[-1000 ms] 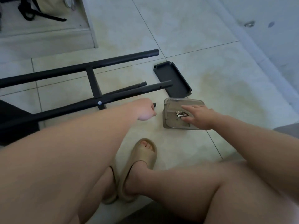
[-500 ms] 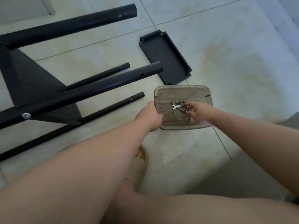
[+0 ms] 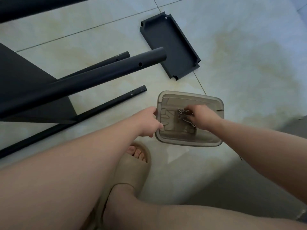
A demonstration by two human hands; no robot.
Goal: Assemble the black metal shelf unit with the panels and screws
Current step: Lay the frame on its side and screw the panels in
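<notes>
left hand: at the left rim of the clear plastic container; the thumb hooks over the rim and the fingers curl at the outer wall, gripping that edge.
right hand: inside the container, fingers bent down with their tips among the screws; whether they pinch one cannot be told.
screws: a small silvery heap near the container's middle; a longer bolt lies just beside the right hand, slanting toward lower right.
container: flat on the tiled floor, long axis roughly left to right, near the sandal.
thick tube: black, long axis from lower left to upper right; its open end points at the small panel, with a screw hole in its side near that end; it passes over the large panel.
upper thin rod: just behind the thick tube, parallel to it.
lower thin rod: on the floor in front of the thick tube, same slant, its end pointing toward the container's far left corner.
small panel: black, tray-shaped, rim up, notched corners; long axis from upper left to lower right, its near end apart from the container.
large panel: black sheet at the left edge.
second thick tube: along the top left, same slant.
sandal: beige, toes pointing up toward the container.
</notes>
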